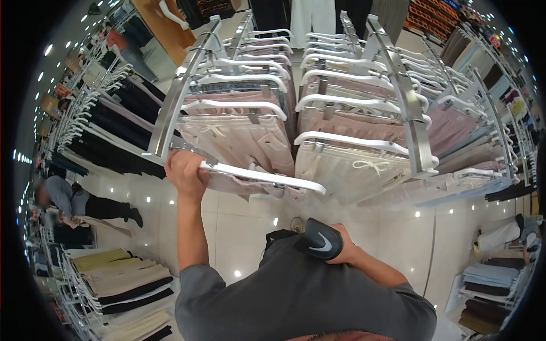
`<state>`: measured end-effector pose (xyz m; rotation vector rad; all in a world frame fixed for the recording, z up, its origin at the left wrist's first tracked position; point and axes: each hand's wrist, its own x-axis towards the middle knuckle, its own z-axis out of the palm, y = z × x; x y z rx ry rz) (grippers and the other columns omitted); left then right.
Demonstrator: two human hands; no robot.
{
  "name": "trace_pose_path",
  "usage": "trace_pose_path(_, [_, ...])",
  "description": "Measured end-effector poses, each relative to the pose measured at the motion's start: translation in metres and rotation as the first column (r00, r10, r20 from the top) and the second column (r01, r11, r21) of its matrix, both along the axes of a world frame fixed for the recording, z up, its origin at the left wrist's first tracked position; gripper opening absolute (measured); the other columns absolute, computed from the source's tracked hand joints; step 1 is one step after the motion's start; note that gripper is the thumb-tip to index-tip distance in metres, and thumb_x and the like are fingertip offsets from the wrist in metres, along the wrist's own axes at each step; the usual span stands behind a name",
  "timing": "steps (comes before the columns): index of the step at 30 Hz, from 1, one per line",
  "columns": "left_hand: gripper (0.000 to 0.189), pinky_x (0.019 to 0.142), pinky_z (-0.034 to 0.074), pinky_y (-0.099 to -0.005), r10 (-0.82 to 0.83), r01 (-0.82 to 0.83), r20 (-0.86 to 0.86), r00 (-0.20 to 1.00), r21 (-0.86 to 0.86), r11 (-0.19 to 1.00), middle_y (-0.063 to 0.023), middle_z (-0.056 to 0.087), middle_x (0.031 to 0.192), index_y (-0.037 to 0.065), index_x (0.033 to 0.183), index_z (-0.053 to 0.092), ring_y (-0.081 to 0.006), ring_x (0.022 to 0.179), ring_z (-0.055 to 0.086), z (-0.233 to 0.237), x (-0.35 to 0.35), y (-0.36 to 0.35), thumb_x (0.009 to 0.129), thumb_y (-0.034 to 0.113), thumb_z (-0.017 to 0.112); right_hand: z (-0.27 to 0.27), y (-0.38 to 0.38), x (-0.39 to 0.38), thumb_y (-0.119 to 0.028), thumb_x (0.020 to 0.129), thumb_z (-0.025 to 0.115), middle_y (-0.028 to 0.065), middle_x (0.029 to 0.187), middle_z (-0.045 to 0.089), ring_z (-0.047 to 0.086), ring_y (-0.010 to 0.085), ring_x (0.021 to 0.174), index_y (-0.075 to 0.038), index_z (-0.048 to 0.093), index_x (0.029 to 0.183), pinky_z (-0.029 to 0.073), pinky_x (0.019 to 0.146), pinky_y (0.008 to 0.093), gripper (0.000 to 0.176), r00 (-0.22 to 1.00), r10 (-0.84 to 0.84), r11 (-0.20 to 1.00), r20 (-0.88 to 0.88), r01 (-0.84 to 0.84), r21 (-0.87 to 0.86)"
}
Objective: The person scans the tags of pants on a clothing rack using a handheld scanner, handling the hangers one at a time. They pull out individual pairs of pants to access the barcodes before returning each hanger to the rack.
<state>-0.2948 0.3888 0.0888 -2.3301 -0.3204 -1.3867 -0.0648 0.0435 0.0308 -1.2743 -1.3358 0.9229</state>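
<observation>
My left hand (186, 173) is closed around the hook end of a white hanger (264, 176) at the front end of the left metal rail (179, 96). Pinkish shorts (236, 184) hang from this hanger, mostly hidden below it. Close behind are pale pink drawstring shorts (233, 136) on another white hanger. At my waist, my right hand (344, 247) holds a black rounded object (323, 238) with a light curved mark; its fingers are partly hidden behind it. To the right of the left rail hang cream drawstring shorts (355, 167).
The right metal rail (401, 96) carries more white hangers. Dark trousers (114, 136) hang at left, above folded trousers (122, 273) on a rack. A person (79, 199) stands at left and another person (122, 48) farther back. Folded clothes (492, 278) lie at lower right.
</observation>
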Motion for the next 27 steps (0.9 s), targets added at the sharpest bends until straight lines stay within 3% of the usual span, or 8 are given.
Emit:
trace_pose_path(2, [0.018,0.088,0.047,-0.0433,-0.048,0.048,-0.002,0.999,0.029,0.998,-0.0027,0.063,0.093,0.015,0.108,0.060,-0.0231,0.086,0.062,0.014,0.021,-0.019,0.106,0.031,0.052,0.004,-0.002,0.008,-0.012,0.068,0.080,0.0176,0.095,0.069,0.068,0.0379,0.085,0.001,0.064,0.111,0.054,0.078,0.0394,0.048,1.000,0.013,0.999,0.008,-0.013,0.037])
trace_pose_path(4, [0.019,0.086,0.047,-0.0433,-0.083,0.084,-0.032,0.996,0.018,0.996,-0.0032,0.063,0.094,0.014,0.107,0.062,-0.0231,0.084,0.062,0.027,0.042,-0.039,0.105,0.031,0.053,0.005,-0.007,0.016,-0.017,0.069,0.080,0.0176,0.092,0.067,0.066,0.0402,0.082,0.001,0.064,0.109,0.053,0.074,0.0413,0.046,0.986,0.158,0.979,0.062,-0.164,0.121])
trace_pose_path(9, [0.017,0.077,0.048,-0.0393,-0.219,0.221,-0.083,0.972,0.018,0.975,-0.0008,0.063,0.091,0.013,0.103,0.066,-0.0198,0.074,0.060,0.060,0.101,-0.086,0.097,0.028,0.066,-0.001,-0.029,0.029,-0.022,0.069,0.080,0.0180,0.092,0.067,0.065,0.0406,0.080,0.000,0.064,0.108,0.053,0.072,0.0424,0.048,0.991,0.134,0.979,0.028,-0.137,0.148])
trace_pose_path(10, [0.021,0.074,0.047,-0.0369,-0.242,0.245,-0.080,0.967,0.035,0.969,0.0003,0.062,0.089,0.013,0.103,0.067,-0.0184,0.073,0.060,0.065,0.113,-0.095,0.090,0.029,0.071,-0.001,-0.033,0.034,-0.022,0.069,0.080,0.0182,0.092,0.067,0.065,0.0403,0.080,0.000,0.064,0.108,0.053,0.072,0.0424,0.048,0.991,0.132,0.980,0.003,-0.131,0.147])
trace_pose_path(15, [0.026,0.070,0.045,-0.0353,-0.332,0.333,-0.160,0.929,-0.026,0.943,0.0004,0.061,0.086,0.012,0.102,0.067,-0.0173,0.071,0.058,0.085,0.159,-0.143,0.081,0.027,0.073,0.001,-0.054,0.050,-0.024,0.068,0.080,0.0182,0.093,0.067,0.066,0.0403,0.081,0.000,0.064,0.109,0.053,0.074,0.0423,0.050,0.997,0.062,0.986,0.034,-0.066,0.151])
trace_pose_path(17, [0.023,0.063,0.042,-0.0358,-0.427,0.392,-0.228,0.875,-0.182,0.902,-0.0012,0.063,0.083,0.010,0.097,0.066,-0.0202,0.068,0.059,0.087,0.175,-0.165,0.078,0.021,0.074,-0.001,-0.059,0.054,-0.024,0.068,0.080,0.0181,0.092,0.067,0.066,0.0403,0.081,0.001,0.064,0.108,0.053,0.074,0.0424,0.050,0.998,0.057,0.984,0.017,-0.059,0.166])
trace_pose_path(27, [0.027,0.061,0.043,-0.0351,-0.410,0.317,-0.243,0.879,-0.344,0.884,-0.0034,0.061,0.079,0.008,0.093,0.064,-0.0238,0.066,0.058,0.052,0.214,-0.194,0.075,0.020,0.081,-0.009,-0.075,0.075,-0.025,0.067,0.079,0.0184,0.087,0.065,0.064,0.0411,0.077,0.002,0.062,0.105,0.051,0.070,0.0436,0.049,0.998,0.059,0.972,-0.009,-0.055,0.229])
